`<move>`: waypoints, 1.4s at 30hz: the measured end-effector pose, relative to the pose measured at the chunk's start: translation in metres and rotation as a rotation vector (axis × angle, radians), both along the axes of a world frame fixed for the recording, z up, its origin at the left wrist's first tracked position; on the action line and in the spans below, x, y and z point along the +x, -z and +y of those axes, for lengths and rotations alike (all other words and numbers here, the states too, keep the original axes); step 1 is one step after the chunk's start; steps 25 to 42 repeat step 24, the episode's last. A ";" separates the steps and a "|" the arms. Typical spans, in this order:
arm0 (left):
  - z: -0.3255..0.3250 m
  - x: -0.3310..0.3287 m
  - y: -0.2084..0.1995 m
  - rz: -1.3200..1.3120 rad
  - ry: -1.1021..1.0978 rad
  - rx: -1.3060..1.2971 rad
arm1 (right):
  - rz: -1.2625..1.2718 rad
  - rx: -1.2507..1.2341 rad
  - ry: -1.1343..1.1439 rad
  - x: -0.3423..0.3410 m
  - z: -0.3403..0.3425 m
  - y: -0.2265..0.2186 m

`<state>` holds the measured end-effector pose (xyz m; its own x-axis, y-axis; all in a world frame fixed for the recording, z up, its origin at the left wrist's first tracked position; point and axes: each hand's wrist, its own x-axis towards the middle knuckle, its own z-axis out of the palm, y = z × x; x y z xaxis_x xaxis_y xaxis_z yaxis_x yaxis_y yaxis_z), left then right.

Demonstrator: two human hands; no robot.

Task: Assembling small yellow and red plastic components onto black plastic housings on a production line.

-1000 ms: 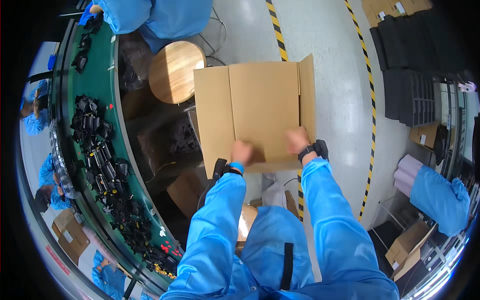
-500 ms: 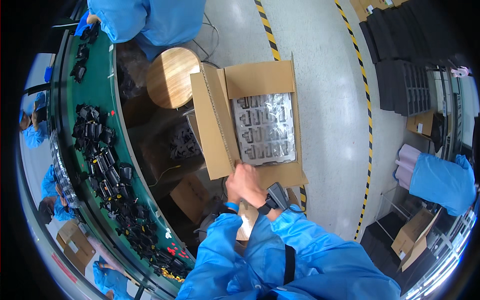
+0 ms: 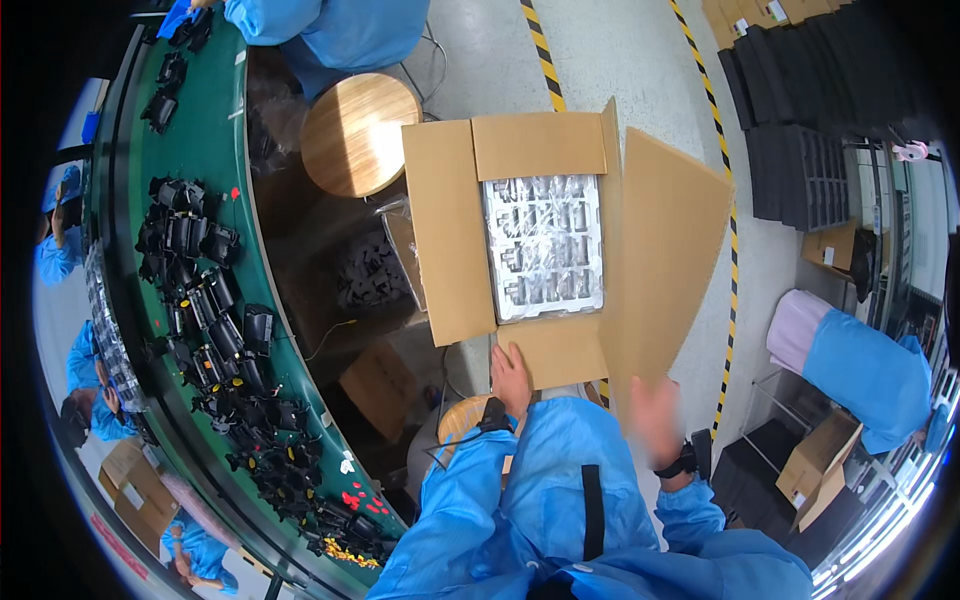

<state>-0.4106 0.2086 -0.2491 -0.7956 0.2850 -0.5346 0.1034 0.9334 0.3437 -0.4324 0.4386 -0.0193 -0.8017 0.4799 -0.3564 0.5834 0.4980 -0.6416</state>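
Note:
An upright cardboard box [image 3: 452, 235] stands before me with its flaps folded outward. Inside lies a pale moulded tray [image 3: 545, 318] with rows of cavities, under shiny clear plastic. My left hand [image 3: 511, 382] rests at the left edge of the near flap [image 3: 560, 352], its fingers stretched out over the cardboard. The long right flap [image 3: 665, 240] leans out to the side. Beside that flap's near end is my right hand [image 3: 655, 418], smeared by motion, so its fingers do not show clearly.
On the left a green-topped bench [image 3: 205, 90] carries heaps of black plastic parts [image 3: 215, 325]. A round wooden stool [image 3: 360, 135] stands beyond the box, near a person in blue [image 3: 350, 40]. Black trays [image 3: 800, 170] are stacked at right, near a draped chair [image 3: 860, 360].
My hands, together at the box's near left corner before, have come apart. The right one moved right, and the right flap now lies spread outward. The left flap sits flatter.

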 end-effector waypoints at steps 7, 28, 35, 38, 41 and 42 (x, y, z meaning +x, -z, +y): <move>0.014 0.007 0.005 -0.035 0.152 -0.260 | -0.288 -0.026 0.023 0.032 -0.021 -0.026; 0.047 -0.007 0.169 -0.803 -1.717 1.167 | -0.333 -0.154 -0.088 0.203 -0.003 0.098; 0.047 -0.007 0.169 -0.803 -1.717 1.167 | -0.333 -0.154 -0.088 0.203 -0.003 0.098; 0.047 -0.007 0.169 -0.803 -1.717 1.167 | -0.333 -0.154 -0.088 0.203 -0.003 0.098; 0.047 -0.007 0.169 -0.803 -1.717 1.167 | -0.333 -0.154 -0.088 0.203 -0.003 0.098; 0.047 -0.007 0.169 -0.803 -1.717 1.167 | -0.333 -0.154 -0.088 0.203 -0.003 0.098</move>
